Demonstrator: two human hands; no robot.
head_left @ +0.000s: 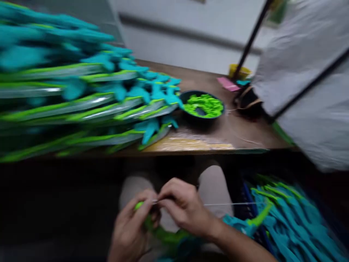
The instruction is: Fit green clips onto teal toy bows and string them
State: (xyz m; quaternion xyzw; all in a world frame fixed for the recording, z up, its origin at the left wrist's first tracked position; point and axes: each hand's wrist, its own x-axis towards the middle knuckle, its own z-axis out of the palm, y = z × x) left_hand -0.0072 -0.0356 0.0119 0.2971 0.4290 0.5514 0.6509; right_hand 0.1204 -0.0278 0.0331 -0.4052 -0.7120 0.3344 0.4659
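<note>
Over my lap, my left hand (129, 225) is closed around the lime-green end of a teal-and-green toy bow (170, 236). My right hand (184, 205) pinches a thin white string (226, 204) right at the left fingertips. Past my right wrist, the string runs to another green tip on the right, beside a teal part. My forearm and hands hide the middle of the bow. Motion blur softens the details at the fingertips.
Stacked teal-and-green pieces with clear strips (95, 102) cover the table's left. A dark bowl (203, 117) holds small green parts on the brown table (245, 127). More teal pieces (297, 218) fill a blue crate at right. White sheeting (308, 91) hangs by dark poles.
</note>
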